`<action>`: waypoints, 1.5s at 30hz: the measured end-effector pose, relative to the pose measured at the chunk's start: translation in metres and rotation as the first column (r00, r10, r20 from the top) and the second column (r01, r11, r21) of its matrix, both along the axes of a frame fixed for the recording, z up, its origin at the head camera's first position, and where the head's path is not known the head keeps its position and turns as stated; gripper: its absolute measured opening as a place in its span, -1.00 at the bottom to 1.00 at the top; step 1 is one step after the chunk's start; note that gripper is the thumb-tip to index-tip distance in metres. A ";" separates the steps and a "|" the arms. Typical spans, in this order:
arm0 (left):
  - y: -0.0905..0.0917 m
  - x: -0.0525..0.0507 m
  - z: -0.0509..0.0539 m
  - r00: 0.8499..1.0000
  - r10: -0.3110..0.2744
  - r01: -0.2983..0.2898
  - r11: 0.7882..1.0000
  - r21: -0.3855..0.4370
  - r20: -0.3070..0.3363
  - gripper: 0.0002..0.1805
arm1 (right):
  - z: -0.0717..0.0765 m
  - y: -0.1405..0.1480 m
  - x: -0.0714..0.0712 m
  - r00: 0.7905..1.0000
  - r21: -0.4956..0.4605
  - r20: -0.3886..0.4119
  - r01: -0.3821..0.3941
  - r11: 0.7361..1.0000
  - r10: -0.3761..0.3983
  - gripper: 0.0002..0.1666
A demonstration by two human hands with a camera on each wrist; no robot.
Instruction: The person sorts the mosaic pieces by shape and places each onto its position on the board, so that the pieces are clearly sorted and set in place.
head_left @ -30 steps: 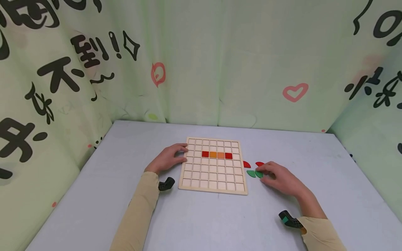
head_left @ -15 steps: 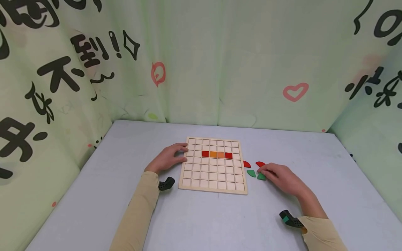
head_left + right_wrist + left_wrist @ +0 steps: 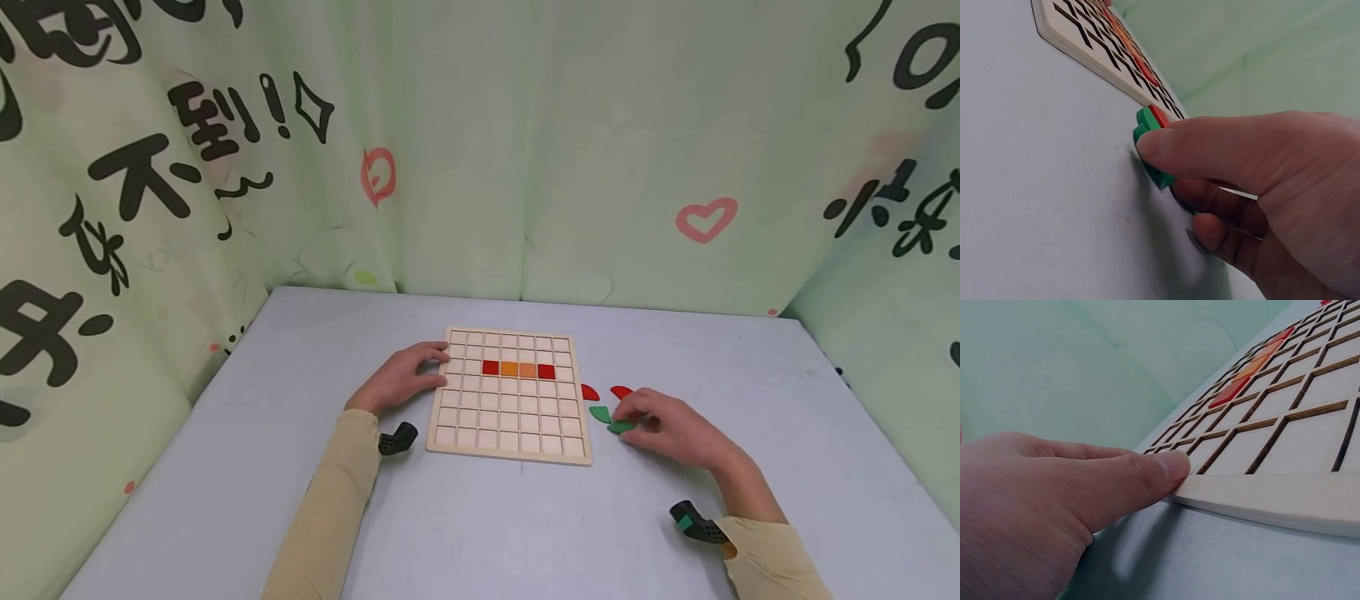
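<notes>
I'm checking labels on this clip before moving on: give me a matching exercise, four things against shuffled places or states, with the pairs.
Things
1. left hand
2. right hand
3. orange squares
4. loose red pieces

Places or states
A. on the table, right of the board
B. between two red squares
C. touching the board's left edge
D. pinching a green piece

Pairs: 1-C, 2-D, 3-B, 4-A

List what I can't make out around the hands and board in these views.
Right wrist view: part of the held green piece, covered by the right hand.
Head view: the rest of that piece, covered by the same hand.
Left wrist view: the grid board, cut off by the top and right edges.
Left wrist view: the left hand, cut off by the left and bottom edges.
</notes>
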State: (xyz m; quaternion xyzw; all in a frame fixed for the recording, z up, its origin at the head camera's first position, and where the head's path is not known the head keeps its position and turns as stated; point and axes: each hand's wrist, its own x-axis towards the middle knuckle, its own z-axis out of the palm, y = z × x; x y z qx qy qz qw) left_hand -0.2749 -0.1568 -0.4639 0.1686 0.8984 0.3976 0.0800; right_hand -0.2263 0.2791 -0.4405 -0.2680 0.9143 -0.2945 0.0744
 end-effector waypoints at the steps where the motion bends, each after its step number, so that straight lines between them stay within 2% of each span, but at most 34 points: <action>1: 0.000 0.000 0.000 1.000 0.000 0.000 1.000 -0.001 0.001 -0.54 | 0.000 0.000 0.000 1.000 0.002 0.018 -0.008 1.000 0.008 -0.73; 4: 0.000 0.000 0.000 1.000 -0.001 0.001 1.000 -0.003 0.001 -0.54 | 0.001 0.001 0.001 0.999 0.002 0.038 -0.030 1.000 0.030 -0.68; 10: -0.001 0.000 0.000 1.000 -0.004 0.004 1.000 -0.002 -0.006 -0.54 | 0.001 0.001 0.001 0.999 0.008 0.030 -0.042 0.999 0.042 -0.69; 15: 0.000 0.000 0.000 1.000 0.000 0.000 1.000 0.001 0.000 -0.54 | 0.000 0.000 0.000 0.999 0.016 0.030 -0.028 0.999 0.028 -0.70; 21: 0.000 -0.001 -0.001 1.000 -0.001 0.001 1.000 -0.010 0.000 -0.54 | -0.003 0.000 0.001 0.999 0.003 -0.036 0.009 1.000 -0.009 -0.77; 28: 0.001 -0.001 0.001 1.000 -0.006 0.006 1.000 -0.008 -0.009 -0.54 | -0.004 -0.003 -0.002 0.994 -0.022 -0.107 0.019 1.000 -0.021 -0.80; 37: 0.000 -0.001 0.001 1.000 -0.001 0.001 1.000 -0.011 -0.005 -0.53 | 0.004 -0.037 -0.011 0.989 -0.027 -0.148 0.000 1.000 -0.004 -0.79; 41: -0.001 -0.001 0.000 1.000 0.003 -0.003 1.000 -0.010 -0.005 -0.53 | 0.012 -0.061 -0.021 0.986 0.009 -0.166 -0.003 1.000 0.004 -0.76; 45: 0.000 -0.001 -0.001 1.000 0.000 0.000 1.000 -0.012 -0.011 -0.54 | 0.017 -0.083 -0.032 0.988 0.020 -0.155 0.027 0.999 -0.024 -0.72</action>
